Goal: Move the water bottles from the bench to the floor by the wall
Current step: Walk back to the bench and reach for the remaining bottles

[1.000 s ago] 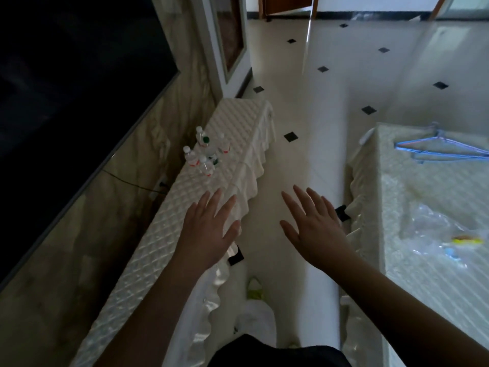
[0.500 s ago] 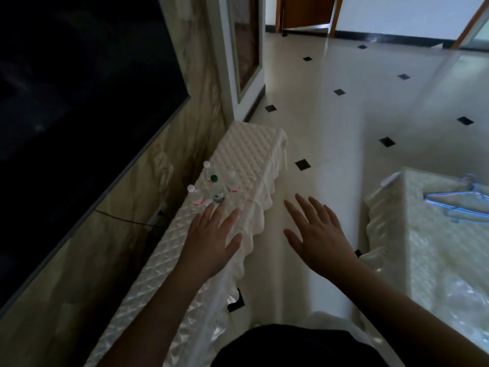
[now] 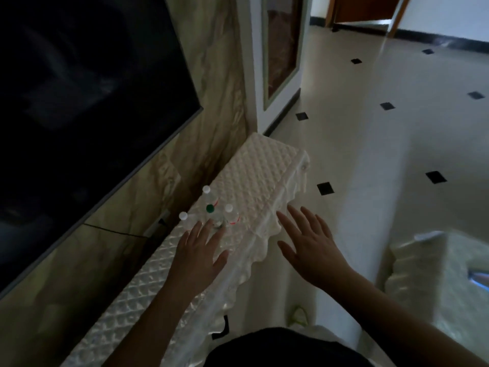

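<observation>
Reaching toward the water bottles (image 3: 211, 210), left hand (image 3: 201, 250) and right hand (image 3: 309, 242), fingers spread, empty.

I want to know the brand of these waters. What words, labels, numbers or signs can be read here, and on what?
None can be read.
Water bottles on the bench: red marks show on their labels, too small and blurred to read.
Green cap and white caps: no print visible.
TV screen: dark, no text.
</observation>
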`<state>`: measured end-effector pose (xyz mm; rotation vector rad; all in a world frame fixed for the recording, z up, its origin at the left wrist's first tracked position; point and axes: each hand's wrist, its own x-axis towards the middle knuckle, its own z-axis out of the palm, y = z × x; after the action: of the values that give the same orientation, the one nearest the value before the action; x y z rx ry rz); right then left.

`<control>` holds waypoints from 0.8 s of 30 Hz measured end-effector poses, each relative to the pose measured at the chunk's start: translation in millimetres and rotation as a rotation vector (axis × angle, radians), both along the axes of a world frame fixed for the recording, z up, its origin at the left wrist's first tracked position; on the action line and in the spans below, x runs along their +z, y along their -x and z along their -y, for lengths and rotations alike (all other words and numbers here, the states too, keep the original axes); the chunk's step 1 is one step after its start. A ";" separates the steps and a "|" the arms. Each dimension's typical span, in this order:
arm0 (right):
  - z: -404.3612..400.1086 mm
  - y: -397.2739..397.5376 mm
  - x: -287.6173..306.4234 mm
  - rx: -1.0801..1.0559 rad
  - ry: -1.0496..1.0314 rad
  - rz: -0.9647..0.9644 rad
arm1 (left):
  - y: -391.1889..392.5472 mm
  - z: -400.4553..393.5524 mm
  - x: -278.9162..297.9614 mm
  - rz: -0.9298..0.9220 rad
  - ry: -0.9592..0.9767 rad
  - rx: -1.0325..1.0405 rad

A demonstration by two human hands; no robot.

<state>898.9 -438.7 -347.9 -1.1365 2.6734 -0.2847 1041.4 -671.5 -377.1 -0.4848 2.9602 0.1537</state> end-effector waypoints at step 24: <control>227.6 138.9 -60.1 0.606 -0.181 0.002 | 27.1 97.2 -79.1 0.063 -0.216 0.628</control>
<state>760.0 -666.3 -408.0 -1.7879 2.1547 0.0609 1014.3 -768.7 -456.2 -1.3305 2.5822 0.4993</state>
